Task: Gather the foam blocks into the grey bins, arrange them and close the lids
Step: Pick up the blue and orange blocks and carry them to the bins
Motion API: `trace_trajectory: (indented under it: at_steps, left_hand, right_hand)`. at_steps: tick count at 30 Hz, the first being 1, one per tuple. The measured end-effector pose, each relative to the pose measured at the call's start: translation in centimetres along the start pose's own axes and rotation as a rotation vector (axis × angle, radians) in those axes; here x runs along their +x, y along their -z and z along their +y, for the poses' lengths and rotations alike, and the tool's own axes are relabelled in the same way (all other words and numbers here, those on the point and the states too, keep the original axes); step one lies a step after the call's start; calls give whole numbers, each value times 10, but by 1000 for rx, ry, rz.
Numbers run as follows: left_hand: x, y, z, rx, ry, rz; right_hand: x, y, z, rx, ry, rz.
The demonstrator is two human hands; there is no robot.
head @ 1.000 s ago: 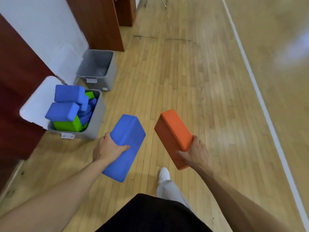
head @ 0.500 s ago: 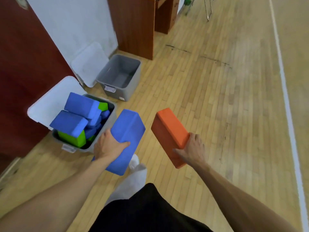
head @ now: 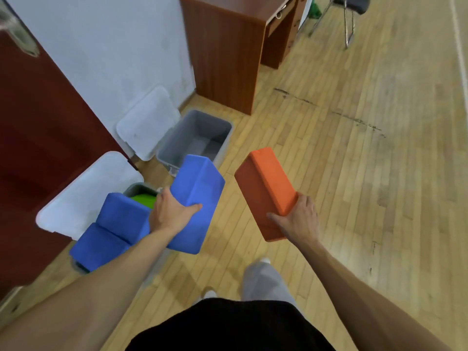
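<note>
The left hand (head: 172,211) curls fingers and thumb round a blue block (head: 200,188), held just in front of the empty grey bin (head: 187,133); the right hand (head: 300,219) clasps an orange block (head: 268,186) in the air, right of that bin. The second bin (head: 136,189), nearer and left of the empty one, is heaped with blue blocks (head: 121,219); its walls are mostly hidden, so it is probably full. Adding either block there risks a spill and a lid that cannot shut; a tossed block may bounce off the empty bin's rim.
</note>
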State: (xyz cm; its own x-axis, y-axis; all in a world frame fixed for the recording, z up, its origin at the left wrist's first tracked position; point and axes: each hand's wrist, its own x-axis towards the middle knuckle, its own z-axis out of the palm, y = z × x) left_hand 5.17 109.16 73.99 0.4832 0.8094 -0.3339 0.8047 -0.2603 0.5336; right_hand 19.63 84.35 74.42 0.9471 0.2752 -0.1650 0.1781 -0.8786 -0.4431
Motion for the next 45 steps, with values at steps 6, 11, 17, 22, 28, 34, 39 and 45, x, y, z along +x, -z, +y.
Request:
trace_trajectory:
  at_steps: [6, 11, 17, 22, 28, 34, 39, 45]
  left_hand:
    - [96, -39, 64, -47, 156, -5]
    - [168, -47, 126, -129, 315, 23]
    - [252, -28, 167, -330, 421, 152]
    - [327, -19, 148, -553, 596, 202]
    - [417, -33, 115, -567, 791, 150]
    - [512, -43, 107, -622, 961, 185]
    - [606, -123, 66, -730, 1052, 152]
    - [692, -266, -17, -869, 1151, 259]
  right_hand:
    - [152, -17, -24, 78, -33, -66]
    - [276, -10, -63, 42, 97, -158]
    - [400, -21, -148, -11, 271, -236]
    - [469, -67, -215, -100, 340, -327]
    - [540, -139, -275, -298, 364, -422]
    - [606, -201, -319, -351, 339, -511]
    - [661, -323, -320, -363, 336, -581]
    - [721, -514, -276, -259, 255, -744]
